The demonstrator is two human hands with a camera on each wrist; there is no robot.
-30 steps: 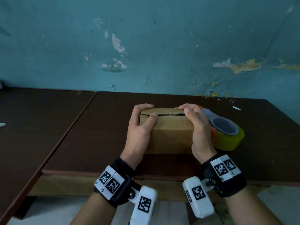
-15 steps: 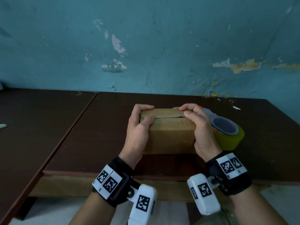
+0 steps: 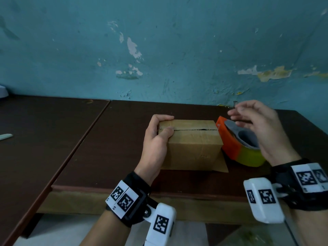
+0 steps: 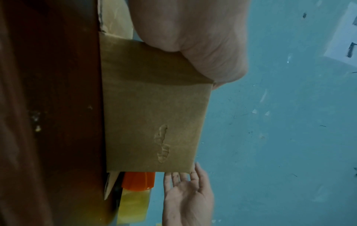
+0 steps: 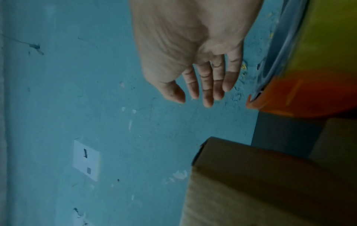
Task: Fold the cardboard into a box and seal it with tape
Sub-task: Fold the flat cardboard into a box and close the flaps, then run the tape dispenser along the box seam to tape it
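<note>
A small brown cardboard box (image 3: 192, 146) stands on the dark table (image 3: 110, 150), its two top flaps meeting in a narrow seam. My left hand (image 3: 156, 139) grips its left end, fingers curled over the top and thumb pressing near the seam. An orange tape dispenser (image 3: 239, 144) with a yellow-green roll sits right beside the box. My right hand (image 3: 257, 125) hovers above the dispenser, fingers straight and spread, holding nothing. The left wrist view shows the box's front face (image 4: 154, 122) and the dispenser (image 4: 138, 182). The right wrist view shows my right hand (image 5: 195, 61), the box (image 5: 260, 183) and the dispenser (image 5: 309, 76).
A peeling blue wall (image 3: 177, 50) rises right behind the table. A second dark table (image 3: 35, 130) adjoins on the left, with a small pale object (image 3: 5, 137) at its left edge. The near table edge (image 3: 142, 190) lies just in front of the box.
My right hand has let go of the box's right end and lifted to the right, over the tape dispenser. The left hand keeps its grip; the top flaps have stayed down.
</note>
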